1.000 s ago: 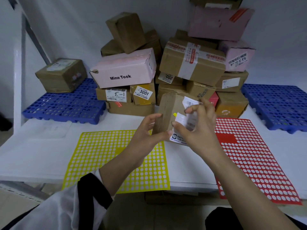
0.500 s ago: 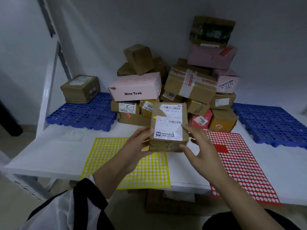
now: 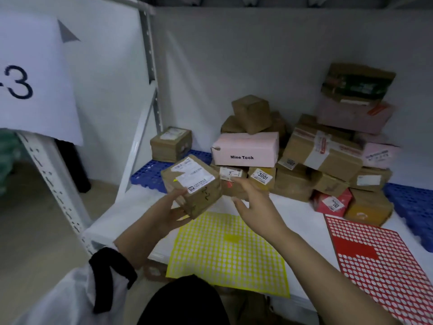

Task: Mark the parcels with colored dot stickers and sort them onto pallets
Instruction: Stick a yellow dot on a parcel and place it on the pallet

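A brown parcel (image 3: 194, 184) with white labels and a small yellow dot hangs tilted in the air above the shelf's left end. My left hand (image 3: 172, 211) grips it from below at its near corner. My right hand (image 3: 251, 200) hovers just right of the parcel with fingers spread, touching nothing that I can see. The yellow sticker sheet (image 3: 228, 254) lies flat under both hands. To the right lies the red sticker sheet (image 3: 379, 263). The left blue pallet (image 3: 146, 174) sits behind the parcel, carrying one brown box (image 3: 171, 144).
A heap of brown and pink parcels (image 3: 304, 158) fills the back of the white shelf (image 3: 295, 216). Part of a second blue pallet (image 3: 412, 207) shows at the right edge. A perforated rack upright (image 3: 54, 181) and a paper sign (image 3: 35, 76) stand at the left.
The view has swung left. The parcel moved left toward the left pallet and tilted. My right hand has let go of it; my left hand carries it alone.
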